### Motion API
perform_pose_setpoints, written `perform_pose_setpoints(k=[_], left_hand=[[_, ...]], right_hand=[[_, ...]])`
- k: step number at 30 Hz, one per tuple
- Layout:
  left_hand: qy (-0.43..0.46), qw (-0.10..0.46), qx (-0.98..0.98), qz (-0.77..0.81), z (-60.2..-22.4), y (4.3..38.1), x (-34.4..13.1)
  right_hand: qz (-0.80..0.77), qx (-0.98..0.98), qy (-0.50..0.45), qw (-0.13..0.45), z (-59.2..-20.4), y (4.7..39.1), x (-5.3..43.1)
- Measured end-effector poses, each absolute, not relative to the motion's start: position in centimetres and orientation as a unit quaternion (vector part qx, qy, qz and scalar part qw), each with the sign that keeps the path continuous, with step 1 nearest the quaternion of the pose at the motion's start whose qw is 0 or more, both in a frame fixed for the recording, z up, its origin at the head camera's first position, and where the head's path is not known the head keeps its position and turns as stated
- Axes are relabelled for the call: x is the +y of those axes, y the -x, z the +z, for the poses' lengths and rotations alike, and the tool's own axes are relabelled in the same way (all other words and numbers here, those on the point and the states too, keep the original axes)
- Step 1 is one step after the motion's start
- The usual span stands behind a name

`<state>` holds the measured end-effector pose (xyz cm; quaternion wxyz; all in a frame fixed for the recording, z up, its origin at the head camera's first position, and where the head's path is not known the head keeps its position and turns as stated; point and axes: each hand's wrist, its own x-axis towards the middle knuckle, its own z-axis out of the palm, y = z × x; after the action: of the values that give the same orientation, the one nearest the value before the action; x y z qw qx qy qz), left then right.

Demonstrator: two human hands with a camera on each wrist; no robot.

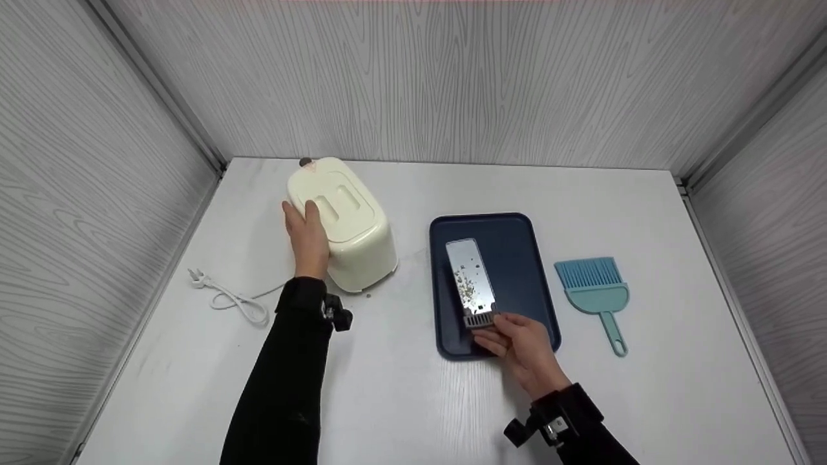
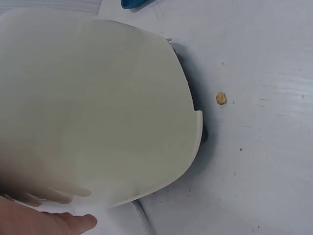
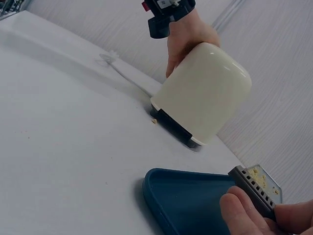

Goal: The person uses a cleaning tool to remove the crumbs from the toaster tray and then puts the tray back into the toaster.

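On the left, a cream toaster (image 1: pixel 362 258) stands with its two-slot top facing up. My left hand (image 1: pixel 309 242) rests along its left side, fingers fairly straight and one digit at the top edge. In the left wrist view the toaster's wall (image 2: pixel 107 107) fills much of the picture. My right hand (image 1: pixel 526 349) pinches the slotted grey end of a shiny metal crumb tray (image 1: pixel 470 268) between thumb and fingers. Crumbs lie scattered on its surface. The crumb tray is held over a navy serving tray (image 1: pixel 526 284), with its far end pointing away from me.
Right of the serving tray lies a teal brush with dustpan (image 1: pixel 594 297). A white power cord with plug (image 1: pixel 239 303) is bundled left of the toaster. One yellowish crumb (image 2: pixel 221 98) sits on the table beside the toaster. Grey wood-grain panels (image 1: pixel 420 77) enclose the table's back and sides.
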<state>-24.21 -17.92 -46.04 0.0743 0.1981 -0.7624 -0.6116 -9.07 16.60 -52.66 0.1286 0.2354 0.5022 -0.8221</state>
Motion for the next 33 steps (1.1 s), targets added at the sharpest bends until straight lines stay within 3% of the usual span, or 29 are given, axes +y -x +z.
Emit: perform_pose_setpoints(k=[5,9,13,19,28,33], left_hand=[[-0.142,0.176,-0.831,-0.508,-45.4,23.4,-16.6],[-0.026,0.271,-0.863,-0.426,-44.6,21.9,-13.7],[0.091,0.285,-0.859,-0.415,-44.3,19.5,-9.8],[0.148,0.165,-0.86,-0.46,-46.2,15.7,-4.8],[0.056,-0.039,-0.884,-0.462,-50.6,12.7,-1.0],[0.02,-0.102,-0.864,-0.493,-52.2,12.0,-0.1]], right_hand=[[-0.823,0.499,-0.242,0.126,-52.7,9.1,16.9],[-0.825,0.496,-0.242,0.122,-52.8,9.1,17.1],[-0.831,0.487,-0.238,0.121,-52.8,9.1,17.3],[-0.833,0.486,-0.235,0.119,-52.8,9.4,17.5],[-0.831,0.487,-0.241,0.115,-52.7,9.5,17.6],[-0.831,0.492,-0.236,0.113,-52.9,9.3,17.5]])
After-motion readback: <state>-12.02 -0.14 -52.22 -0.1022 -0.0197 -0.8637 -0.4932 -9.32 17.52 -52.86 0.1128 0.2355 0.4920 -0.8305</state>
